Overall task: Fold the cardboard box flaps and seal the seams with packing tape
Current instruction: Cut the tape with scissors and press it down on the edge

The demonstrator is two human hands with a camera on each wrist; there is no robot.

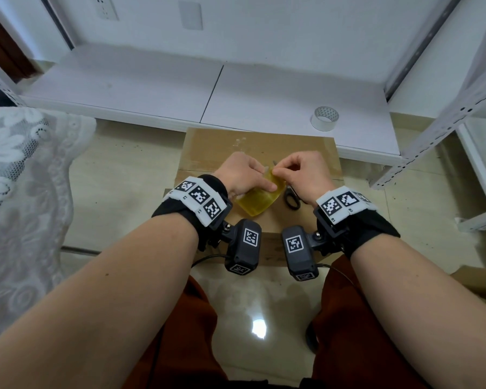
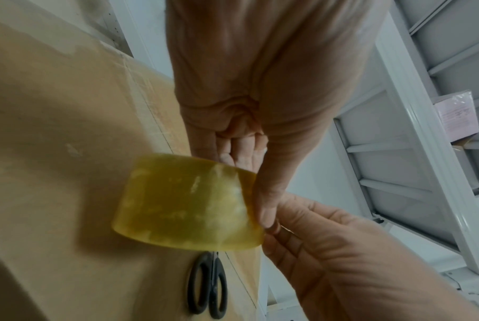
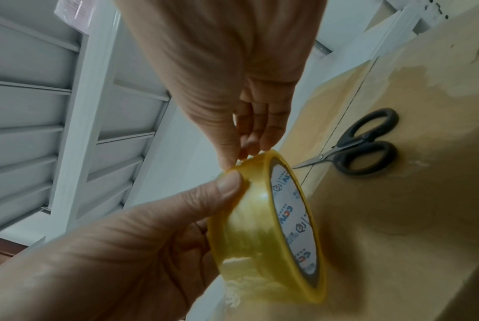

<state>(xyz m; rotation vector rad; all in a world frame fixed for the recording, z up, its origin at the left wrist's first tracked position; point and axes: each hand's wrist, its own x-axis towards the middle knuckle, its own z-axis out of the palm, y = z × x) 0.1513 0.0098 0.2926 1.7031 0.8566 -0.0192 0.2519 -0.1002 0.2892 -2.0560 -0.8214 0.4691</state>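
The cardboard box (image 1: 258,153) flaps lie folded flat; sealing remains, the left hand (image 1: 240,174) gripping the tape roll (image 1: 260,197) while right hand (image 1: 303,171) fingers pinch its free end.

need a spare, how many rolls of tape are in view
2. The yellow tape roll is in the left hand above the cardboard box, the right hand picking at its edge. A pale roll stands on the white shelf.

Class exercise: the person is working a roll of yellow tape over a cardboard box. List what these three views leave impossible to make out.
- Free end of the yellow tape roll: right hand fingertips cover it.
- Scissors blades: head view, hidden behind the right hand.
- Second tape roll: markings too small.
- Cardboard box sides: only the top shows.
- Left hand fingers: behind the roll.
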